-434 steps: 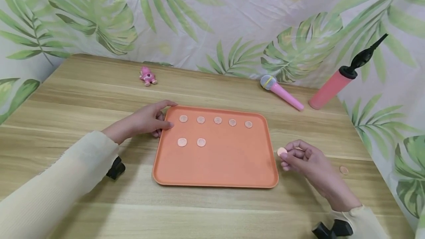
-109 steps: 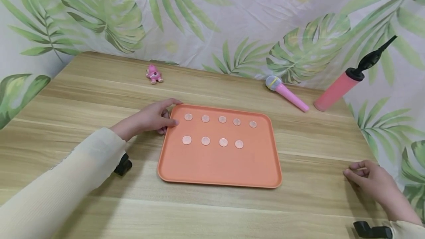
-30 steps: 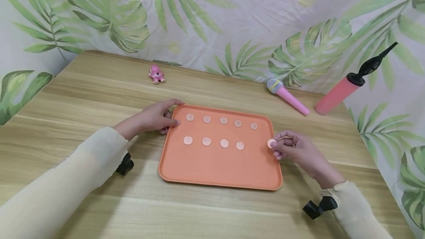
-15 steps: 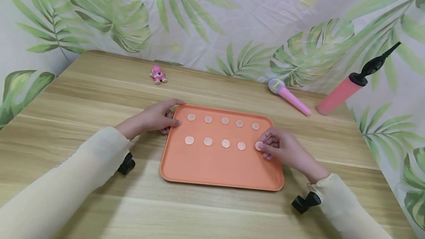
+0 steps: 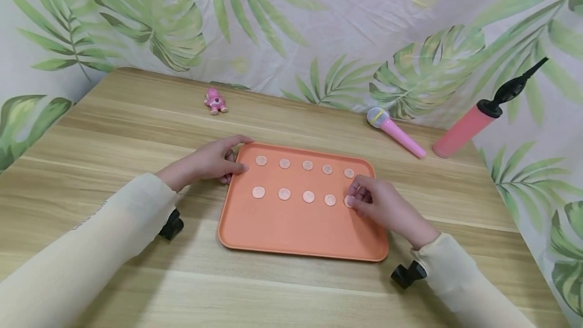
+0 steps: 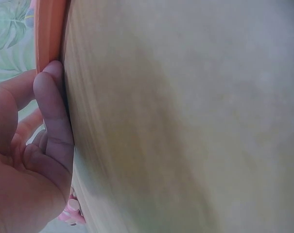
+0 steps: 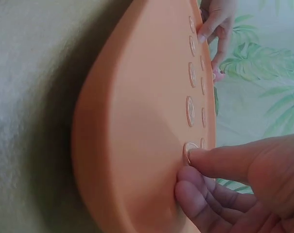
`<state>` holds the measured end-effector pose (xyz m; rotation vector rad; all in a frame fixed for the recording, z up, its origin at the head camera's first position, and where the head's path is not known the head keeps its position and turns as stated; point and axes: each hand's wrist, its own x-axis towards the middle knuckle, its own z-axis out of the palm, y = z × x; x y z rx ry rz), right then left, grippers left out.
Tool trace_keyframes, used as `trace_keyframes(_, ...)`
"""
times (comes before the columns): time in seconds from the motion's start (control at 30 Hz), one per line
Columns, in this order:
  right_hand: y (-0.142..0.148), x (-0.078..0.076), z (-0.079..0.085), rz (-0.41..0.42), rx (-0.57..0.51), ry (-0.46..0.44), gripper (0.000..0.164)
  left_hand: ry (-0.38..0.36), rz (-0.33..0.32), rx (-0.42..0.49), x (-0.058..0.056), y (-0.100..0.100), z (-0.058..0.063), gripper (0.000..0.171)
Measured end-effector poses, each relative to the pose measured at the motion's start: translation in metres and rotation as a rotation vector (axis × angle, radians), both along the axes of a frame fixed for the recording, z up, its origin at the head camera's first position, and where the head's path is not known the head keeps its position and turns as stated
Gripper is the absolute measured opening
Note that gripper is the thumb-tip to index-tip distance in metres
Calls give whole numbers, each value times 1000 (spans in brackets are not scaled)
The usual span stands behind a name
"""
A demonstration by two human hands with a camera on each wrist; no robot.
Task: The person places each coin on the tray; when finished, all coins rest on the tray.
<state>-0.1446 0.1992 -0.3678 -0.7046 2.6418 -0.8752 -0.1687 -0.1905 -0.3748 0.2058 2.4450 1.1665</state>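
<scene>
An orange tray (image 5: 291, 232) lies on the wooden table with two rows of round copper-coloured coins on it. My left hand (image 5: 214, 161) grips the tray's upper left rim, thumb on top; in the left wrist view the fingers of that hand (image 6: 37, 131) reach the tray's edge. At the right end of the nearer row my right hand (image 5: 382, 204) holds a coin (image 5: 348, 201) between thumb and fingers, at the tray's surface. The right wrist view shows the thumb over this coin (image 7: 187, 151), in line with the neighbouring coin (image 7: 190, 111).
Behind the tray stands a small pink toy figure (image 5: 215, 101). A pink toy microphone (image 5: 396, 133) lies at the back right, beside a pink hand pump (image 5: 466, 128) with a black nozzle. A leaf-patterned cloth (image 5: 337, 24) hangs behind the table.
The right hand has carried its coin leftward over the tray to the end of the nearer row, which held two coins in the oldest frame. The left hand has kept its grip.
</scene>
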Motion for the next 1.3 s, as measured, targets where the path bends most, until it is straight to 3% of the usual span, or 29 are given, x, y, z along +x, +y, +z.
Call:
trace_keyframes(0.17,0,3,-1,-6,17,34,9,-6,-3,3,1,2,0,69)
trace_keyframes(1.03,-2,7,-6,-43,37,20,8,-3,-14,-6,4,-1,-2,69)
trace_keyframes(1.3,0,9,-4,-60,22,20,8,39,-24,-34,4,0,-1,68)
